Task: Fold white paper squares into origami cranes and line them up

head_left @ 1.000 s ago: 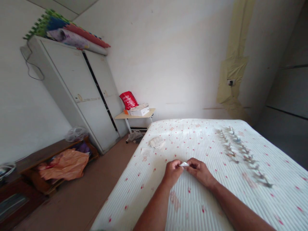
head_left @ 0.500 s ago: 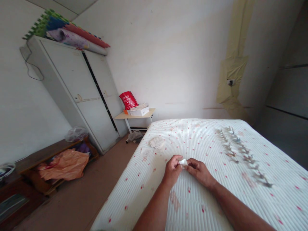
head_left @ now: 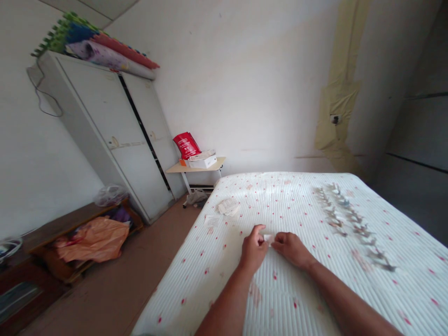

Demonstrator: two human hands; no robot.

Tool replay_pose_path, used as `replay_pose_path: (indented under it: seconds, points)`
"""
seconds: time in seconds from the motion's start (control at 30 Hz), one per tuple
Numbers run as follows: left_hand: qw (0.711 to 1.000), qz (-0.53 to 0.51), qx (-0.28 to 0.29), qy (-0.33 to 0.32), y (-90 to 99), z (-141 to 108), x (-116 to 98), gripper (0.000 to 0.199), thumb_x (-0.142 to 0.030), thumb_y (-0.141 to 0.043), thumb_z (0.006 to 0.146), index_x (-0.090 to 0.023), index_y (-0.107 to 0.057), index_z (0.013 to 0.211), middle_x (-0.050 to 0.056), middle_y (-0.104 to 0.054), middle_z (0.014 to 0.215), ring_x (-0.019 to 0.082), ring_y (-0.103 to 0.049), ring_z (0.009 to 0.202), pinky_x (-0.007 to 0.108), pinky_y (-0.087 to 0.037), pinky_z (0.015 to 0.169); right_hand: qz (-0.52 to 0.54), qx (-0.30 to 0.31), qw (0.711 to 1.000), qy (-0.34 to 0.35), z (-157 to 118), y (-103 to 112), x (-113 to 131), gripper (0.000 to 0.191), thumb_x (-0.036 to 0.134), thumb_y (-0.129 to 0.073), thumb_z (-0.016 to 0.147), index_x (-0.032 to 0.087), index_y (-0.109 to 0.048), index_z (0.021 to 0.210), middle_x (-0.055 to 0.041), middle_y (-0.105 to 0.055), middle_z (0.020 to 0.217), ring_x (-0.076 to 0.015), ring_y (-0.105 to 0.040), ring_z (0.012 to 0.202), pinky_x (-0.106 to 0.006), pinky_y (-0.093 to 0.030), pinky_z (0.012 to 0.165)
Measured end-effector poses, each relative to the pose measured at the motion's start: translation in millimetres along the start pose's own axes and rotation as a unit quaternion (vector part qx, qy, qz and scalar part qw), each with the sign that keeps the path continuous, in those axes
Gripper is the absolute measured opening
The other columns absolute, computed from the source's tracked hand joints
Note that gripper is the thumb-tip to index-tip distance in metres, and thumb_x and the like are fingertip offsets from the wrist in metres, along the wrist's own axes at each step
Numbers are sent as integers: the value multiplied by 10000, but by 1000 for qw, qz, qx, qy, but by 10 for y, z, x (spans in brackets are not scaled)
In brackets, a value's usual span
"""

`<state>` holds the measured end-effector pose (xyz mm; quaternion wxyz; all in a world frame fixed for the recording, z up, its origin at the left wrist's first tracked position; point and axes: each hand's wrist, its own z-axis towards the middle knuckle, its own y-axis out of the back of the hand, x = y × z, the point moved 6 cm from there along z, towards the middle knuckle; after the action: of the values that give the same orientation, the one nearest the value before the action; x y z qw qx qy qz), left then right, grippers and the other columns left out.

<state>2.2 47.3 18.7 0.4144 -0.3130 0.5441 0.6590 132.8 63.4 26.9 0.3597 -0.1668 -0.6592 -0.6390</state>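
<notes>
A small folded piece of white paper [head_left: 268, 238] is held between my two hands, low over the middle of the bed. My left hand [head_left: 254, 247] pinches its left side, the index finger raised above it. At its right edge, my right hand [head_left: 290, 248] grips with curled fingers. Part of the paper is hidden by the fingertips. To the right, several small folded paper figures [head_left: 360, 228] stand in two slanting rows on the bed. Loose printed paper sheets [head_left: 228, 206] lie at the bed's left side.
The bed [head_left: 280, 289] has a white ribbed cover with red spots. Beyond its far left corner stands a small table [head_left: 175, 169] with a red bag [head_left: 187, 145] and a white box [head_left: 203, 162]. A grey cabinet [head_left: 101, 121] and a low wooden shelf [head_left: 77, 205] line the left.
My fingers have shifted on the paper: the right fingers have curled in more, and the left index finger has lifted off. The paper looks narrower and more covered.
</notes>
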Motion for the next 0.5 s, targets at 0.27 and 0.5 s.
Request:
replay_pose_path:
  seconds: [0.27, 0.5]
  points:
    - [964, 266, 9, 17, -71, -9, -65, 418, -161, -480, 736, -273, -478, 1139, -18, -617, 733, 151, -563, 733, 236, -373, 682, -191, 20, 979, -72, -20, -44, 16, 196, 226, -458, 729, 167, -643, 700, -90, -663, 736, -185, -609, 692, -247, -317, 549]
    - [958, 286, 4, 9, -78, -18, -91, 215, -176, -527, 721, -229, -576, 923, 4, -628, 768, 160, -557, 743, 259, -359, 705, -214, 14, 970, -115, -56, 7, 13, 184, 255, -482, 723, 168, -628, 793, -115, -662, 794, -219, -613, 737, -261, -336, 555]
